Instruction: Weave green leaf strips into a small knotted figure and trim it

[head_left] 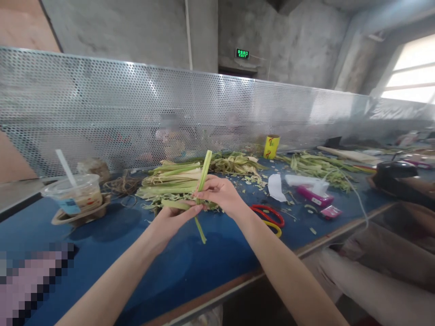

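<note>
My left hand (173, 222) and my right hand (219, 192) meet above the blue table, fingertips close together. Between them they grip a pale green strip (205, 170) of plant leaf or stalk, which rises above the fingers and hangs down below them. The fingers of my right hand pinch it from the right. My left thumb presses at the lower part of the same strip, and another flat green piece lies along the left fingers. Just behind the hands is a pile of green stalks (173, 181), partly hidden by them.
At the left, a plastic cup with a straw (76, 194) stands in a carton holder. Red-handled scissors (272, 213), a tissue pack (314, 195) and a yellow roll (271, 147) lie rightward. A perforated screen (136, 108) runs behind. A person sits at the right.
</note>
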The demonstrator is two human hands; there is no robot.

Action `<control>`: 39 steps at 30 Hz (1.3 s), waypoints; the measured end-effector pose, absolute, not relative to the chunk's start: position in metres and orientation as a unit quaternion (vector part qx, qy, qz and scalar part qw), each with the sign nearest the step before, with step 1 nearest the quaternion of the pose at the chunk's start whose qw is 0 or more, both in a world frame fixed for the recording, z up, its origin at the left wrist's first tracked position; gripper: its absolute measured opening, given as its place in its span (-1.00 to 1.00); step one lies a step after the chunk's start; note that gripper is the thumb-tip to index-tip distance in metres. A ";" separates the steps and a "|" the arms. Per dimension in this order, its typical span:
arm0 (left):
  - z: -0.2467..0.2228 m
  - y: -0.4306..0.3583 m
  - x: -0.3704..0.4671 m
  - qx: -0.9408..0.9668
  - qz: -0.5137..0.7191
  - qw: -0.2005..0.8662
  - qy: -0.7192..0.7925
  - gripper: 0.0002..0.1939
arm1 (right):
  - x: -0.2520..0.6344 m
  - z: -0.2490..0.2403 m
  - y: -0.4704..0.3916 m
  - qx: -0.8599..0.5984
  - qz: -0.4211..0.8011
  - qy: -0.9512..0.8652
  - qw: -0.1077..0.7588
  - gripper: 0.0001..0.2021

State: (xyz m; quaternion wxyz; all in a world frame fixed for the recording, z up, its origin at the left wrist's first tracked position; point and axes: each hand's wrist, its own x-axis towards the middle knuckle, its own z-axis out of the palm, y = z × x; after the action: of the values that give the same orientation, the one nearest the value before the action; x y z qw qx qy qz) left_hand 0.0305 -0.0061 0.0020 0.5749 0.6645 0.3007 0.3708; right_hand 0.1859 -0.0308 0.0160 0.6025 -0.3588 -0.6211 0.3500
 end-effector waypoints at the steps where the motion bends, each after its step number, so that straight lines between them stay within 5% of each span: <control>1: 0.002 -0.008 0.031 0.662 0.359 0.585 0.302 -0.67 | 0.186 0.016 -0.031 -0.361 0.339 -0.616 0.613 -0.86; 6: -0.002 -0.006 0.035 0.646 0.400 0.565 0.321 -0.64 | 0.186 0.010 -0.025 -0.390 0.299 -0.605 0.626 -0.83; 14: -0.005 0.005 0.029 0.612 0.413 0.592 0.323 -0.56 | 0.202 0.015 -0.040 -0.427 0.251 -0.749 0.441 -0.75; 18: -0.003 0.004 0.028 0.672 0.384 0.537 0.335 -0.63 | 0.202 0.012 -0.045 -0.435 0.150 -0.813 0.356 -0.90; 26: 0.002 0.007 0.024 0.742 0.419 0.412 0.324 -0.69 | 0.201 0.012 -0.042 -0.426 -0.062 -0.863 0.265 -0.77; 33: -0.001 0.009 0.019 0.733 0.429 0.400 0.344 -0.67 | 0.206 0.010 -0.033 -0.417 -0.086 -0.868 0.255 -0.73; 39: -0.003 0.011 0.021 0.757 0.368 0.429 0.329 -0.63 | 0.209 0.007 -0.036 -0.429 0.006 -0.848 0.313 -0.80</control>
State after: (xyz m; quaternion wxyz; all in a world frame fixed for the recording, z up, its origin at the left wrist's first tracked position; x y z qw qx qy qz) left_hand 0.0209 0.0109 -0.0025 0.4289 0.7567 0.3287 0.3680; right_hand 0.2094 -0.0355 0.0070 0.3130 -0.4286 -0.8475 0.0065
